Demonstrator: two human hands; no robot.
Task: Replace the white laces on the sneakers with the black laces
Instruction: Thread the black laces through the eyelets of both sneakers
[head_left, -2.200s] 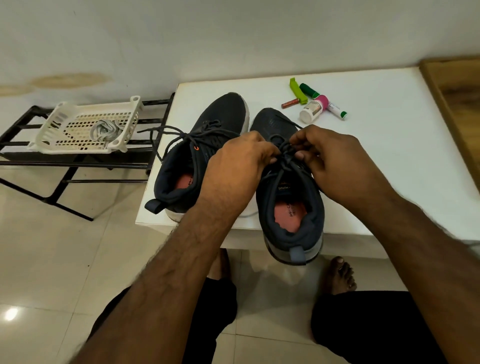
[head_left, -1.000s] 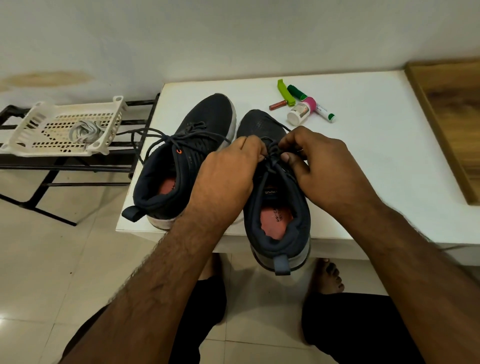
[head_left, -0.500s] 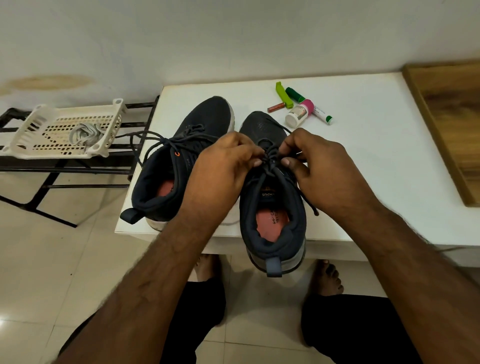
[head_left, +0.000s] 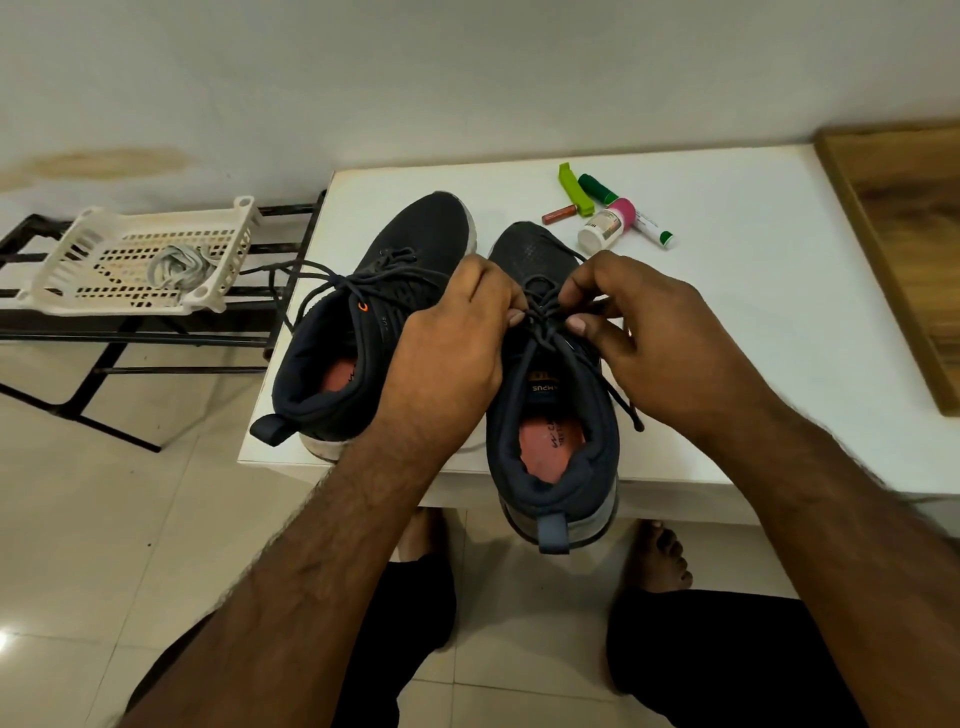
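now both hands (head_left: 452, 353) (head_left: 660, 338) pinch black laces (head_left: 540, 312) over the right sneaker (head_left: 556, 447), toe pointing away

wooden tray (head_left: 904, 249) cut by right edge, bottle (head_left: 602, 231) label unreadable

Your view is evenly and softly lit, moderately bright, with no hard highlights on the white surface (head_left: 779, 322). Shadows are faint and diffuse; the darkest lies on the floor (head_left: 78, 545) beneath the surface's near edge. You have one bright glare spot on the glossy tiles at the lower left frame edge. Wide-angle distortion bows the surface's edges and stretches your forearms toward the bottom corners. Focus is sharp at centre and slightly soft toward the margins. No motion blur shows.
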